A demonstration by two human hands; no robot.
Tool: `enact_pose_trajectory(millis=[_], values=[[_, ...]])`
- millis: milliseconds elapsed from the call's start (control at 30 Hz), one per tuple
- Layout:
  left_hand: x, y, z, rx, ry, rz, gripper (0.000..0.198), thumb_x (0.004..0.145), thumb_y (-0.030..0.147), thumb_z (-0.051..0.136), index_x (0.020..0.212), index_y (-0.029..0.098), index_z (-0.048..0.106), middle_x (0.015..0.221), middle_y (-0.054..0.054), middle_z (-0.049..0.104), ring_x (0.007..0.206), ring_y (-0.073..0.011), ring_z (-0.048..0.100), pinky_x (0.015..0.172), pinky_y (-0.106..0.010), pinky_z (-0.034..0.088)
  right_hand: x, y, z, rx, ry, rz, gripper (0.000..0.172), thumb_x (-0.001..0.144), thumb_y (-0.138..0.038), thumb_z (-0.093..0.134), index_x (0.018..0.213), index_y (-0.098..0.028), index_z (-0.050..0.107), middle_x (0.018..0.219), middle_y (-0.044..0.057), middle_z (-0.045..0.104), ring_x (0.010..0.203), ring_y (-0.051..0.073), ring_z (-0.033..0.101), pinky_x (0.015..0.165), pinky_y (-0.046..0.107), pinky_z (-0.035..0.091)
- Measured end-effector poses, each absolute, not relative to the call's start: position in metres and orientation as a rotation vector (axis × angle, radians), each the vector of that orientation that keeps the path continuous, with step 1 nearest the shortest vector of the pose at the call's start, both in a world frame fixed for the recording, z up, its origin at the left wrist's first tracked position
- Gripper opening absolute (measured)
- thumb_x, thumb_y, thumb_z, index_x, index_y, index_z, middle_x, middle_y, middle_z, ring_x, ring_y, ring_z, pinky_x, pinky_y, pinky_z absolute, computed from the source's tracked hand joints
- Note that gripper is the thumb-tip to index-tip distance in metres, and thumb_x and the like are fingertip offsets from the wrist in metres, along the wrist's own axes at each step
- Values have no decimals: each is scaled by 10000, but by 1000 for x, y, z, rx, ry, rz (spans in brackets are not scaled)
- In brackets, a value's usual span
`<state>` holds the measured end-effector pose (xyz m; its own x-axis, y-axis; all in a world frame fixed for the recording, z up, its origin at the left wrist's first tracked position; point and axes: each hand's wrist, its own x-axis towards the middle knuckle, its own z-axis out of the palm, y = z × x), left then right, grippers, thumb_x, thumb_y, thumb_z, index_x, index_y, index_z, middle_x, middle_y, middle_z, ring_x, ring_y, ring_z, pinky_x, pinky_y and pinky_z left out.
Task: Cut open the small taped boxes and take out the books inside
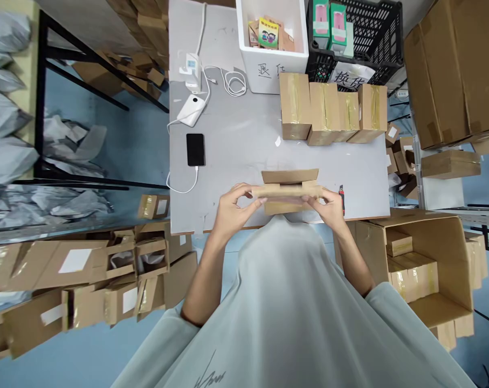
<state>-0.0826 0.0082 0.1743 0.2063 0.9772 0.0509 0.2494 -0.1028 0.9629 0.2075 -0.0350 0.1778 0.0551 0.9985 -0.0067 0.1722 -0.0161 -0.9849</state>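
Both my hands are raised at the table's near edge, gripping a thin flat brown piece (287,191) seen nearly edge-on; whether it is a slim carton or a wrapped item I cannot tell. My left hand (235,209) pinches its left end between thumb and fingers. At the right end, my right hand (328,208) closes on it the same way. Directly beneath is a small open cardboard box (290,176) with its flaps spread; the held piece hides most of its inside. A red and black box cutter (342,200) lies just right of my right hand.
Several taped cartons (295,108) line the table's back right, before a white bin (272,64) and a black crate (373,37). A phone (195,150), power bank (191,109) and cables lie left. A large open carton (446,269) stands right; shelved boxes (74,260) fill the left.
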Motion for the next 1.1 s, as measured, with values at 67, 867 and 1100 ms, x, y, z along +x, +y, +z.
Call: enact_pose_trajectory(millis=[67,867,1100], values=[[-81,8,170,1386,1205,927,344,912,520,919,1064,219,851,995,-61,822,865,-196,701,830,-346,582,205,-33,173,-1420,-1193,1129,539,950,-558,900,1409,-287,823,1002,30,859,844,193,741,793,341,627],[-69,14,168,898,1238,975,613,915,800,800,946,188,790,845,-101,805,677,-180,685,597,-288,497,194,-19,184,-1507,-887,1594,710,943,-924,658,974,-222,759,833,83,860,538,152,619,535,286,497],[-68,8,161,1003,1264,986,445,881,609,885,1077,213,827,884,-42,781,747,-164,676,681,-289,554,194,-23,181,-1476,-1043,1436,585,944,-777,787,1184,-245,829,849,9,795,665,152,660,591,270,543]])
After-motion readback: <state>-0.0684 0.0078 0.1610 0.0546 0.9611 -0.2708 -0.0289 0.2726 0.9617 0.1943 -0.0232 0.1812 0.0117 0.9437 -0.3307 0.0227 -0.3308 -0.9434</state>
